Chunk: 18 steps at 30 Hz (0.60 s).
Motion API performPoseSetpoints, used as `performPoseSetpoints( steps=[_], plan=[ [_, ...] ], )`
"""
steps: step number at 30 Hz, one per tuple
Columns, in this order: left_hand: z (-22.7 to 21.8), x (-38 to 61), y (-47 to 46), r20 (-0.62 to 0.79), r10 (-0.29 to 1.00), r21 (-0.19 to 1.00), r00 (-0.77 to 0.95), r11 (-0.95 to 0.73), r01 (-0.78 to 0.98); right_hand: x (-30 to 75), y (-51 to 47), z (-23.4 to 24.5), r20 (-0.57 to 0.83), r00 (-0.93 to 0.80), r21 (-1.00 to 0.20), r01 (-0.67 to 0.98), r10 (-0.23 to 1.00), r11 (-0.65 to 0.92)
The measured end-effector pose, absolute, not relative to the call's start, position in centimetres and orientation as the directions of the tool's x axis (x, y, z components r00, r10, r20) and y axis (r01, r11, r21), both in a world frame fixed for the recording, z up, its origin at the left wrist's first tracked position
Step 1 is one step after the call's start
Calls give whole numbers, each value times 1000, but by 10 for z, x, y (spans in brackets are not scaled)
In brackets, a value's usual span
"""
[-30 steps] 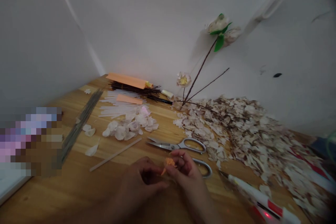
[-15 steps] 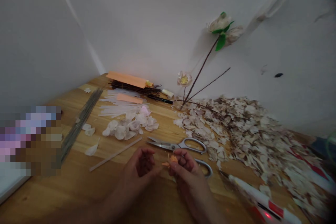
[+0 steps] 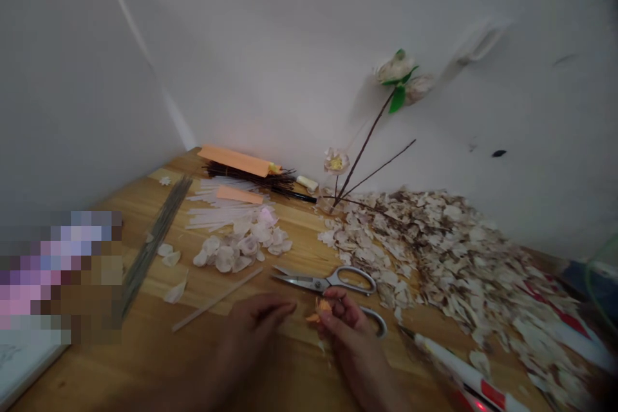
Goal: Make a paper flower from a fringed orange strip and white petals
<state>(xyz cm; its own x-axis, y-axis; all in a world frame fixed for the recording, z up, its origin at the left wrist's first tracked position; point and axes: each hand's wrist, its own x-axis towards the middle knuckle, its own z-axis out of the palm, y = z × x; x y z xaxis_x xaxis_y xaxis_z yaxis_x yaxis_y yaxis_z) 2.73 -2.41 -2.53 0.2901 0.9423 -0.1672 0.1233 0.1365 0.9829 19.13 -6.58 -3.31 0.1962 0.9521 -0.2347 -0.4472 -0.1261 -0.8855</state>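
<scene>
A small orange piece with ragged, fringed edges, like crepe paper (image 3: pixel 317 314), is pinched between the thumb and fingers of my right hand (image 3: pixel 348 322). My left hand (image 3: pixel 261 322) is a little to the left of it, thumb and fingertips pressed together; what they hold, if anything, does not show. A gap separates the left fingertips from the orange piece. Just beyond my hands lie metal scissors (image 3: pixel 316 282), blades pointing left, with one handle loop partly behind my right hand.
Pale petals (image 3: pixel 224 254) sit in a small pile, with a large heap of dried petals (image 3: pixel 449 244) at right. A glue gun (image 3: pixel 454 364) with a red light lies front right. Thin wires (image 3: pixel 159 238), white strips (image 3: pixel 207 217), orange paper (image 3: pixel 236 159) and a flower stem (image 3: pixel 369 129) stand or lie farther back.
My left thumb and fingers have closed together from a looser curl. The right hand keeps the orange piece. The whole view has shifted slightly, with things sitting lower in the picture.
</scene>
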Motion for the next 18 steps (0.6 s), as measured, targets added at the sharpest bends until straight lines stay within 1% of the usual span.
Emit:
performPoseSetpoints(
  steps=[2, 3, 5, 8, 12, 18],
  plan=[
    [-27, 28, -29, -57, 915, 988, 399, -5, 153, 188, -66, -32, -218, 202, -898, -424, 955, -115],
    [-27, 29, -31, -40, 895, 988, 445, -32, 152, 186, -66, -31, -205, 208, -907, -407, 956, -106],
    [-27, 29, -34, -56, 866, 986, 496, -29, 162, 181, -65, -32, -171, 224, -930, -358, 960, -82],
    [-26, 27, -34, -102, 861, 974, 499, -16, 227, 174, -65, -35, -101, 255, -964, -262, 962, -32],
    [-28, 23, -33, -91, 871, 956, 484, -60, 286, 164, -63, -41, -27, 289, -983, -183, 957, 28],
    [-30, 25, -28, -154, 896, 976, 416, 72, 207, 163, -61, -33, -8, 271, -985, -170, 963, 40]
  ],
)
